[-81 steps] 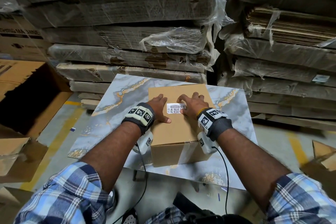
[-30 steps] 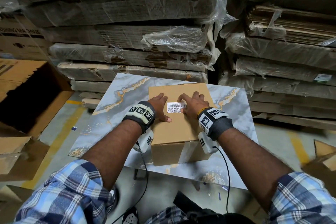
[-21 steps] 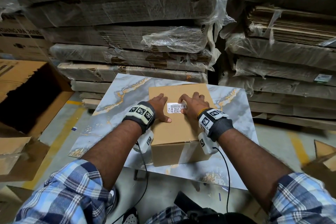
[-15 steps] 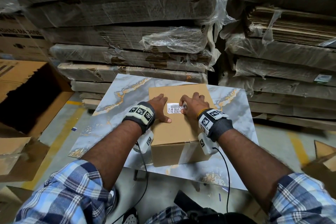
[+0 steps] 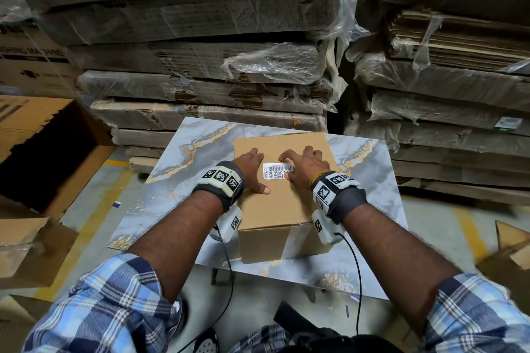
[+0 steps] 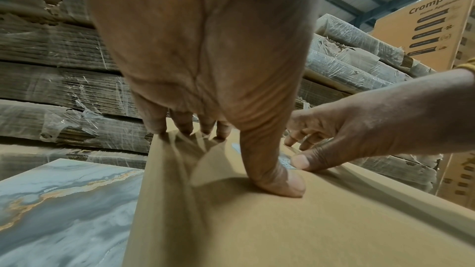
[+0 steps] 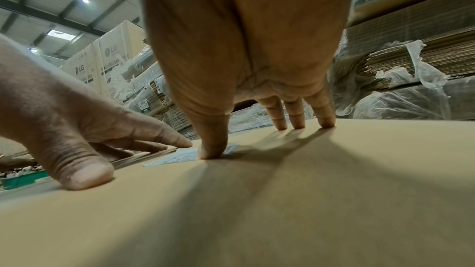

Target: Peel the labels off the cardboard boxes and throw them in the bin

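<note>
Two hands are laid on top of a box [image 5: 282, 203], and the step in hand appears to be loosening one white label [image 5: 277, 171], stuck flat between them. The left hand [image 5: 252, 170] is spread flat, holding nothing, steadying the box. The right hand [image 5: 308, 165] is arched on its fingertips, its thumb pressed on the label's near right corner, nothing yet gripped; next, an edge must be lifted and pinched.
</note>
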Available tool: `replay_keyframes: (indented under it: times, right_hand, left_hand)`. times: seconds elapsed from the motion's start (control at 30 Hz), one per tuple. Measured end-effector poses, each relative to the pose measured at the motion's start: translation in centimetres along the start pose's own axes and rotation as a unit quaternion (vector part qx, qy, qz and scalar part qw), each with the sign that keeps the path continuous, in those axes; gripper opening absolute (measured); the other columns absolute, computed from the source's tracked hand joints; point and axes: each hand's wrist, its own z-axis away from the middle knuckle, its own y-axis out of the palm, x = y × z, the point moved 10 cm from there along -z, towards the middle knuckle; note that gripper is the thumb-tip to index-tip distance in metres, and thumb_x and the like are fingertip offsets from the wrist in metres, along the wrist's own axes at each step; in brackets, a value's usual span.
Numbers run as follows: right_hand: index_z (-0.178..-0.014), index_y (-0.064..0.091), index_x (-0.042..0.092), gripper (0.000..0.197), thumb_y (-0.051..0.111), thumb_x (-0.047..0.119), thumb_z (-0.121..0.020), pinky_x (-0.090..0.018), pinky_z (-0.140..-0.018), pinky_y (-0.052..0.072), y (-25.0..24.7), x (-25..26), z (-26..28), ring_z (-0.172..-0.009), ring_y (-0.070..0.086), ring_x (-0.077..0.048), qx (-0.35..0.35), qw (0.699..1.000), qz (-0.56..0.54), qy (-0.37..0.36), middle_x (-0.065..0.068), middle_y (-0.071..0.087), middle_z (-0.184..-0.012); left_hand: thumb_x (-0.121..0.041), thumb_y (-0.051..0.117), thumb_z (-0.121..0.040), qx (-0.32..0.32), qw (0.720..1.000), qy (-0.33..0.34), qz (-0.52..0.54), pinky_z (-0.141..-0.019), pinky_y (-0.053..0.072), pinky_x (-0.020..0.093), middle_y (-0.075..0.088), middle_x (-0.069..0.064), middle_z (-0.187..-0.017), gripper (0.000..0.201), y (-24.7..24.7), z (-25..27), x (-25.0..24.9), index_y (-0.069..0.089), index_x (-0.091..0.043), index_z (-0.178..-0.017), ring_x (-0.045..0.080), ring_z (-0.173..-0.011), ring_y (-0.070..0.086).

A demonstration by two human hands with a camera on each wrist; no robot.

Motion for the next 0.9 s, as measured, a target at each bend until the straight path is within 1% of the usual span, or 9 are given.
replay_keyframes:
  times: [0.13, 0.17, 0.3, 0.43, 0.47, 0.6, 0.77, 0.9]
  right_hand:
    - [-0.121, 0.052, 0.036, 0.030, 0.063, 0.040, -0.094, -0.052, -0.103, 0.037, -0.04, -0.14, 0.07, -0.127, 0.036, -0.035, -0.007, 1.000, -0.012, 0.003, -0.012, 0.038, -0.134]
    - [-0.121, 0.052, 0.036, 0.029, 0.063, 0.040, -0.094, -0.051, -0.103, 0.037, -0.04, -0.14, 0.08, -0.127, 0.036, -0.035, -0.007, 1.000, -0.014, 0.003, -0.012, 0.038, -0.134]
    - [-0.130, 0.046, 0.040, 0.039, 0.062, 0.043, -0.094, -0.055, -0.104, 0.038, 0.03, 0.08, 0.02, -0.128, 0.036, -0.036, -0.002, 1.000, -0.002, 0.000, -0.013, 0.037, -0.134]
    - [-0.122, 0.052, 0.037, 0.030, 0.062, 0.040, -0.094, -0.052, -0.104, 0.037, -0.06, -0.05, -0.01, -0.127, 0.035, -0.035, -0.003, 1.000, -0.010, 0.005, -0.012, 0.038, -0.134]
    - [-0.122, 0.052, 0.037, 0.030, 0.062, 0.039, -0.094, -0.052, -0.103, 0.037, -0.07, -0.04, -0.01, -0.127, 0.035, -0.035, -0.004, 1.000, -0.011, 0.004, -0.012, 0.038, -0.134]
    - [-0.133, 0.045, 0.042, 0.043, 0.063, 0.042, -0.094, -0.053, -0.104, 0.037, 0.07, 0.07, 0.02, -0.129, 0.035, -0.036, 0.001, 1.000, 0.001, 0.002, -0.013, 0.036, -0.135]
    - [-0.123, 0.051, 0.037, 0.031, 0.063, 0.040, -0.094, -0.053, -0.106, 0.037, -0.07, -0.04, 0.03, -0.129, 0.035, -0.035, -0.001, 1.000, -0.009, 0.006, -0.012, 0.037, -0.135]
    - [-0.132, 0.045, 0.041, 0.042, 0.063, 0.043, -0.094, -0.054, -0.105, 0.037, 0.07, 0.03, 0.05, -0.130, 0.034, -0.036, 0.002, 1.000, -0.001, 0.004, -0.013, 0.036, -0.136]
  left_hand:
    - [-0.050, 0.076, -0.080, -0.003, 1.000, 0.002, -0.002, -0.122, 0.018, 0.043, -0.006, 0.006, -0.166, 0.112, -0.10, 0.09, -0.12, 0.005, -0.012, -0.158, 0.026, -0.153, 0.007]
    - [-0.050, 0.076, -0.080, -0.004, 1.000, 0.003, -0.001, -0.122, 0.018, 0.043, -0.006, 0.006, -0.166, 0.111, -0.13, 0.09, -0.16, 0.005, -0.012, -0.158, 0.026, -0.153, 0.007]
    - [-0.049, 0.077, -0.081, -0.005, 1.000, 0.001, 0.004, -0.122, 0.018, 0.043, -0.006, 0.005, -0.166, 0.111, -0.13, 0.15, -0.11, 0.006, -0.013, -0.158, 0.026, -0.153, 0.007]
    - [-0.048, 0.076, -0.081, -0.008, 1.000, 0.002, 0.005, -0.121, 0.018, 0.042, -0.005, 0.005, -0.166, 0.109, -0.20, 0.27, -0.17, 0.006, -0.013, -0.158, 0.025, -0.152, 0.008]
    - [-0.047, 0.076, -0.081, -0.009, 1.000, 0.002, 0.006, -0.120, 0.018, 0.042, -0.005, 0.005, -0.166, 0.109, -0.23, 0.28, -0.19, 0.006, -0.013, -0.158, 0.025, -0.152, 0.008]
    - [-0.047, 0.077, -0.081, -0.008, 1.000, 0.002, 0.007, -0.121, 0.018, 0.043, -0.005, 0.005, -0.166, 0.109, -0.18, 0.27, -0.14, 0.007, -0.013, -0.158, 0.026, -0.152, 0.007]
    - [-0.048, 0.077, -0.081, -0.009, 1.000, 0.001, 0.006, -0.121, 0.018, 0.042, -0.005, 0.004, -0.166, 0.110, -0.15, 0.16, -0.12, 0.006, -0.014, -0.158, 0.026, -0.153, 0.007]
    - [-0.049, 0.077, -0.080, -0.006, 1.000, 0.000, 0.009, -0.122, 0.017, 0.042, -0.006, 0.005, -0.166, 0.111, -0.07, 0.03, 0.00, 0.006, -0.014, -0.158, 0.026, -0.153, 0.007]
